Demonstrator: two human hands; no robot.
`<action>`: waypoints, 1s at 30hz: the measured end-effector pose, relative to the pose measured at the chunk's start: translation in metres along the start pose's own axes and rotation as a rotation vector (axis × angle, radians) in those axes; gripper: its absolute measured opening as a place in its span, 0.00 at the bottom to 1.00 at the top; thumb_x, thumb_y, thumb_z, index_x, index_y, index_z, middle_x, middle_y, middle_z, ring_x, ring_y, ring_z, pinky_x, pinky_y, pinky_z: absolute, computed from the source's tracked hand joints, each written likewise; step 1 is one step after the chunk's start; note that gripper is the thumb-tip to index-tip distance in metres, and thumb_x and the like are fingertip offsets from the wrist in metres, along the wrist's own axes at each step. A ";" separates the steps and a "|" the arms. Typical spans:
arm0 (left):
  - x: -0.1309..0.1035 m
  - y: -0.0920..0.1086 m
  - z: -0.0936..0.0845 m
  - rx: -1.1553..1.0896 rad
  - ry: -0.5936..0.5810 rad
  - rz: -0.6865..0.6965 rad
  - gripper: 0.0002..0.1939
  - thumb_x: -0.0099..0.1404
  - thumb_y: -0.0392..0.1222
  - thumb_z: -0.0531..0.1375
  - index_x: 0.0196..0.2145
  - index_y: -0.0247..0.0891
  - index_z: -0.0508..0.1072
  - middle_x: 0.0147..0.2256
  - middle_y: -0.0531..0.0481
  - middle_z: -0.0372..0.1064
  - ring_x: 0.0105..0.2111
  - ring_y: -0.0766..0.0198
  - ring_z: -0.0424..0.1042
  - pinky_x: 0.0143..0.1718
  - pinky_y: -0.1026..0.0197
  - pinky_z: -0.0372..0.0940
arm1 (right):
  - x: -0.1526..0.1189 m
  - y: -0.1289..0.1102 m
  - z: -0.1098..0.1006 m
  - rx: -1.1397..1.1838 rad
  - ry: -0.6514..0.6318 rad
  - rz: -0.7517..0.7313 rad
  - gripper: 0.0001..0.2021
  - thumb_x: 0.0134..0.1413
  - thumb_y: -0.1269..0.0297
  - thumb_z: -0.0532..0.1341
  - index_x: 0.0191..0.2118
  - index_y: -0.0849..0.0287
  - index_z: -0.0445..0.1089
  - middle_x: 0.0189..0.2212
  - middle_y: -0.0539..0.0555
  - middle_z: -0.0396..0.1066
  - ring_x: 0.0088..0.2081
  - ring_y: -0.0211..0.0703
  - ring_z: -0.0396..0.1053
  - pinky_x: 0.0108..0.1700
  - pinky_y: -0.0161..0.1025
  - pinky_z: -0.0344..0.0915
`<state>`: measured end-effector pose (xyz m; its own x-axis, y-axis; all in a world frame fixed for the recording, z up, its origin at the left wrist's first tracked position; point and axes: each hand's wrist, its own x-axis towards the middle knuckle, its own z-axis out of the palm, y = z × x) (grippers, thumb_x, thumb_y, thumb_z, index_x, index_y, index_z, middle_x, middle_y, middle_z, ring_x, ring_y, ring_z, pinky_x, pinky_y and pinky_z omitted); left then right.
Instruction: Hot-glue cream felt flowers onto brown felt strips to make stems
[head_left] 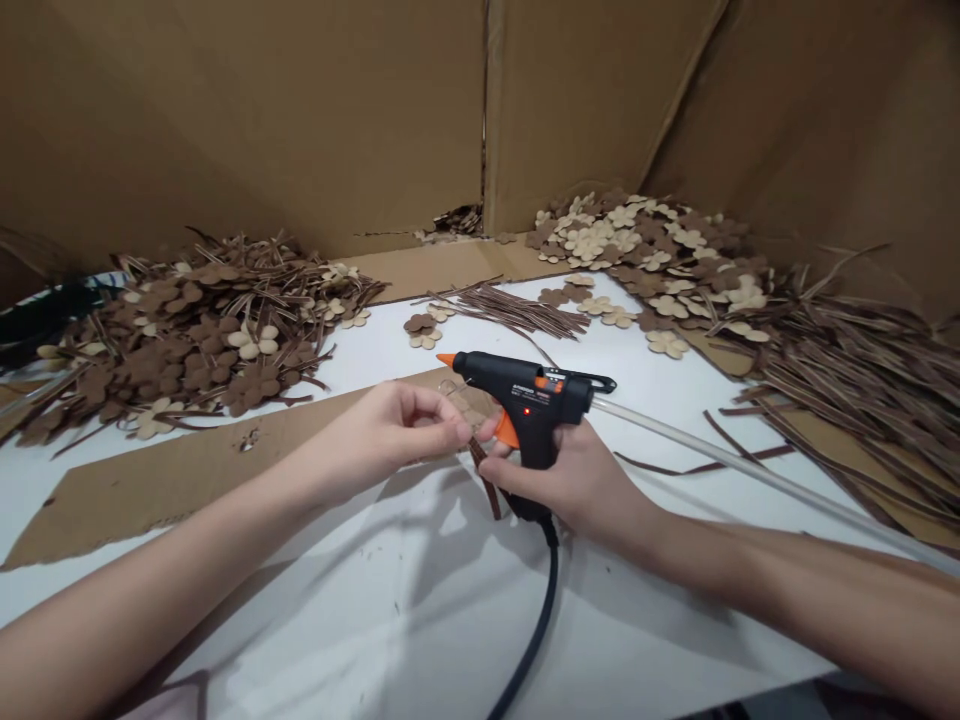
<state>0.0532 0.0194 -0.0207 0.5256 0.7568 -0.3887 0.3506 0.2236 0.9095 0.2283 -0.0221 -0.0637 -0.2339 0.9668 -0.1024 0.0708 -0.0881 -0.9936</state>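
Observation:
My right hand (592, 485) is wrapped around the grip of a black hot glue gun (517, 385), its orange nozzle pointing left and a small red light glowing. A long clear glue stick (712, 455) sticks out of its back. My left hand (409, 425) pinches a short brown strip (489, 490) just below the barrel, close to the right thumb and fingertips. Behind the left fingertips a pale flower shape (472, 408) partly shows, with thin glue threads around it; whether it is attached to the strip I cannot tell.
A cardboard piece (187, 460) lies on the white table. Piled at left are flowers with strips (217, 340); loose felt-like flowers (637, 240) are heaped at back right, beside long brown strips (862, 390). A strip bundle (517, 310) lies mid-table. The gun's cord (540, 620) runs toward me.

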 end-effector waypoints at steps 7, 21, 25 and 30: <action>-0.005 -0.001 0.000 0.335 0.194 -0.010 0.14 0.58 0.50 0.57 0.26 0.34 0.70 0.18 0.55 0.61 0.18 0.72 0.55 0.19 0.69 0.48 | 0.001 0.003 0.003 0.034 0.043 0.100 0.10 0.41 0.67 0.63 0.33 0.58 0.65 0.18 0.42 0.64 0.21 0.33 0.65 0.27 0.32 0.65; -0.016 0.021 -0.008 0.740 0.438 0.057 0.13 0.54 0.48 0.57 0.23 0.35 0.71 0.14 0.56 0.56 0.16 0.72 0.51 0.15 0.68 0.45 | 0.001 0.000 0.004 -0.070 0.106 0.105 0.08 0.39 0.67 0.62 0.31 0.58 0.66 0.22 0.45 0.64 0.23 0.34 0.63 0.29 0.34 0.64; -0.014 0.024 -0.018 0.762 0.342 -0.059 0.14 0.54 0.49 0.56 0.22 0.35 0.71 0.15 0.55 0.56 0.17 0.71 0.51 0.16 0.68 0.46 | 0.002 0.003 0.003 -0.067 0.082 0.125 0.10 0.39 0.65 0.63 0.32 0.59 0.66 0.22 0.46 0.66 0.24 0.35 0.64 0.29 0.34 0.64; -0.006 0.016 -0.033 0.768 0.174 -0.124 0.15 0.55 0.50 0.55 0.24 0.35 0.72 0.20 0.53 0.63 0.21 0.68 0.57 0.22 0.67 0.52 | 0.003 0.004 0.000 -0.047 0.138 0.135 0.14 0.38 0.60 0.65 0.33 0.59 0.68 0.23 0.47 0.69 0.27 0.38 0.68 0.31 0.36 0.65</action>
<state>0.0299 0.0388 0.0013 0.3412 0.8534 -0.3940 0.8682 -0.1256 0.4800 0.2283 -0.0192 -0.0678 -0.0842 0.9709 -0.2243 0.1381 -0.2116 -0.9676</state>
